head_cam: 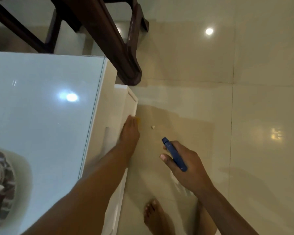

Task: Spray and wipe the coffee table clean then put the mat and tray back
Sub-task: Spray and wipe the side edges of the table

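I see my right hand (185,160) gripping a blue spray head (174,154) over the floor, to the right of the coffee table (46,99). The fingers curl round it and the thumb lies along its left side. Its long axis runs from lower right to upper left, with the nozzle end pointing up and away from me, toward the table's far corner. I cannot make out the bottle under the hand, and I read no label or writing on anything.

My left hand (129,131) reaches down past the table's right edge with straight fingers. A bit of yellow (137,119) shows at its fingertips, against the white side of the table; I cannot tell what it is, nor whether the hand grips it.

The table has a glossy pale glass top on a white body, and a ceiling light glares in it. A patterned dish (5,184) sits at its near left edge. The floor (244,116) is shiny cream tile, with a small white scrap (153,127) lying near the table. Dark wooden furniture (112,39) stands beyond. My bare foot (155,216) is on the tile below.
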